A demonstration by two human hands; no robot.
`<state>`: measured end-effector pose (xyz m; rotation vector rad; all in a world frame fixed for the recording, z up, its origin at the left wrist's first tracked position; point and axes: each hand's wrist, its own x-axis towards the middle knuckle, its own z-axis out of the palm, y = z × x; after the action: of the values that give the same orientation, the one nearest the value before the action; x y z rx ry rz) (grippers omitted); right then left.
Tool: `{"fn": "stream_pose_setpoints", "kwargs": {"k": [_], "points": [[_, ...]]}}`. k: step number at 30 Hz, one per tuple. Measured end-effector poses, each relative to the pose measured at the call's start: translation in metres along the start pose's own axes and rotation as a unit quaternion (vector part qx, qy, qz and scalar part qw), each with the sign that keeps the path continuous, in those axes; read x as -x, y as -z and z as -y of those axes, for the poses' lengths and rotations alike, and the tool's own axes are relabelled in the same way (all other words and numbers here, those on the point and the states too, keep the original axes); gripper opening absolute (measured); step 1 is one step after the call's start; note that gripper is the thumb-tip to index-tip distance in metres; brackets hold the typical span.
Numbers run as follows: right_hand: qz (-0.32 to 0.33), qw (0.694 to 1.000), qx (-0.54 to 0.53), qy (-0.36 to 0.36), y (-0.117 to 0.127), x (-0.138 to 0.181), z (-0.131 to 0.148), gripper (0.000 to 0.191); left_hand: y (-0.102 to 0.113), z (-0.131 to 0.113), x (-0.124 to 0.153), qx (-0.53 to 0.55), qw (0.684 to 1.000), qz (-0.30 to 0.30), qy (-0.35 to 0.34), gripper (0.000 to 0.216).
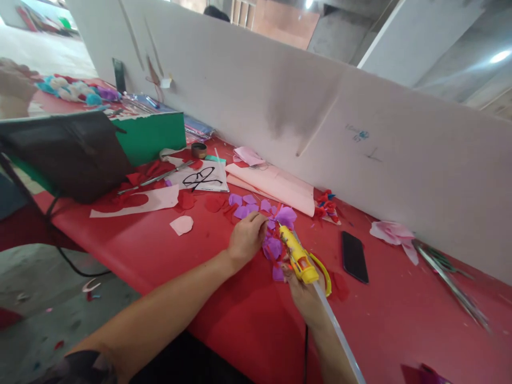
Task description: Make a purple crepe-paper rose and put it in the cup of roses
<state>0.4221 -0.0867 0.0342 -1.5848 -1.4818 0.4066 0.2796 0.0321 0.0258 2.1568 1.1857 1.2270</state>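
The right hand (301, 290) holds in its grip the yellow glue gun (296, 254), its tip near the purple petals (286, 216) on the red table (244, 330). The left hand (247, 239) is beside them; if its grip holds something, I cannot tell.

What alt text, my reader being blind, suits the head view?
A person's right hand holds a yellow glue gun, nozzle toward purple pieces by the left hand, above a red table. A black phone lies to the right.
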Motion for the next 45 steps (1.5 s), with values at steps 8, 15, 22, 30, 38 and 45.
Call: {"fn": "stream_pose_setpoints", "kwargs": {"k": [8, 15, 22, 30, 38, 45], "points": [[-0.003, 1.000, -0.015, -0.014, -0.0039, -0.0023, -0.0067, 0.026, 0.0037, -0.0052, 0.0024, -0.059, 0.997, 0.012, -0.047, 0.017], [-0.024, 1.000, 0.001, -0.015, -0.0096, -0.0042, -0.0079, 0.028, 0.0058, -0.0087, 0.0030, -0.051, 0.997, 0.025, -0.045, 0.017], [-0.024, 1.000, -0.003, -0.015, -0.0093, -0.0044, -0.0070, 0.028, 0.0051, -0.0071, 0.0035, -0.046, 0.998, 0.025, -0.044, 0.017], [-0.024, 1.000, 0.004, -0.013, -0.0087, -0.0039, -0.0058, 0.027, 0.0038, -0.0064, 0.0042, -0.033, 0.998, 0.023, -0.053, 0.018], [-0.021, 1.000, 0.017, -0.003, -0.0066, -0.0041, -0.0044, 0.025, 0.0047, -0.0077, 0.0034, -0.026, 0.998, 0.023, -0.046, 0.017], [-0.031, 0.999, 0.016, -0.007, -0.0077, -0.0039, -0.0057, 0.027, 0.0063, -0.0090, 0.0034, -0.018, 0.999, 0.019, -0.037, 0.015]]}}
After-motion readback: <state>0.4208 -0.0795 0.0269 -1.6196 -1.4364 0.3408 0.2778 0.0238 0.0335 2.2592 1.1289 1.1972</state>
